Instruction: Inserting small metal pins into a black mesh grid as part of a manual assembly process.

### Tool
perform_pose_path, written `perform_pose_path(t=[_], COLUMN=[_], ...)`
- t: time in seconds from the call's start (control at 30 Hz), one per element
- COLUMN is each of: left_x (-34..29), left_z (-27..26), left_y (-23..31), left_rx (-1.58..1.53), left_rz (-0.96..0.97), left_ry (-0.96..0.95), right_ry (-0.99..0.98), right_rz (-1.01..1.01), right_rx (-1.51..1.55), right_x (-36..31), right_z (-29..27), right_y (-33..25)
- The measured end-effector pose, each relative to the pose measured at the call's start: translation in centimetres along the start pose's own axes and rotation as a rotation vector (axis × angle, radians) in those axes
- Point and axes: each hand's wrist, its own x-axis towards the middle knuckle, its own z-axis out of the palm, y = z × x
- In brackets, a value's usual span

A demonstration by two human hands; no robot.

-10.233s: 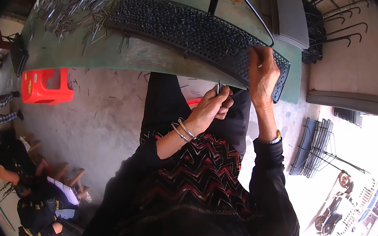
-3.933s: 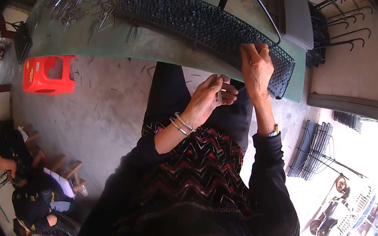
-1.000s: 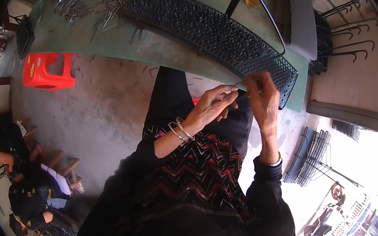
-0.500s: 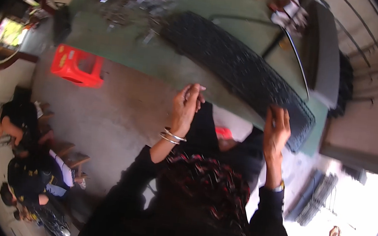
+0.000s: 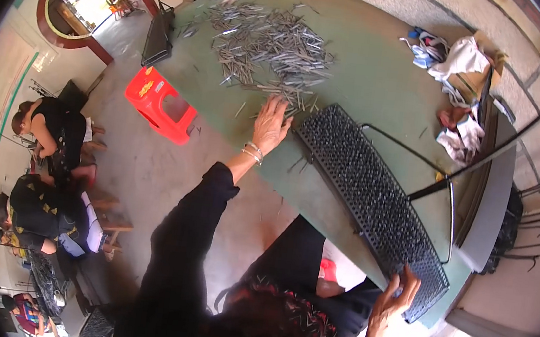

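Observation:
My left hand [image 5: 270,127] reaches over the green table to the near edge of a loose pile of thin grey metal strips [image 5: 271,45]. Its fingers are stretched out, with the thumb apart, and the tips rest at the outermost strips. A long black perforated rack [image 5: 373,200] lies slantwise on the table, its top densely dotted with small holes. At the rack's near right end is my right hand [image 5: 396,299]. Thumb and fingertips come together there in a pinch, and whatever sits between them is too small to make out.
A black metal rod frame [image 5: 438,181] rises behind the rack. Cloths and gloves [image 5: 468,64] lie at the table's far right. A red plastic stool [image 5: 160,106] stands left of the table. Other people [image 5: 54,137] sit working along the left wall.
My left hand has stretched forward from above my lap to the pile, its fingers opening out. My right hand stays by the rack's near end. The whole view has shifted.

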Motion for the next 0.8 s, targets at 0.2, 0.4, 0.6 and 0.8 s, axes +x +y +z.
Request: perform_pose_path(t=[0.2,0.4,0.6,0.8], left_x=[7.7,17.0,19.5,18.6], left_z=[3.9,6.3,9.8,13.8], left_y=[-5.4,-8.8,-11.9,-12.1], left_rx=[0.158,0.349,0.271,0.252], left_rz=[0.250,0.182,0.204,0.193], left_ry=[-0.182,-0.709,-0.743,-0.143], right_ry=[0.049,0.016,-0.073,-0.027], right_rz=[-0.014,0.002,-0.090,-0.084], right_rx=[-0.047,-0.172,-0.367,-0.386], right_x=[-0.8,-0.5,1.4,0.9], right_z=[0.5,1.2,0.9,1.9], right_y=[2.1,3.4,0.8,2.4])
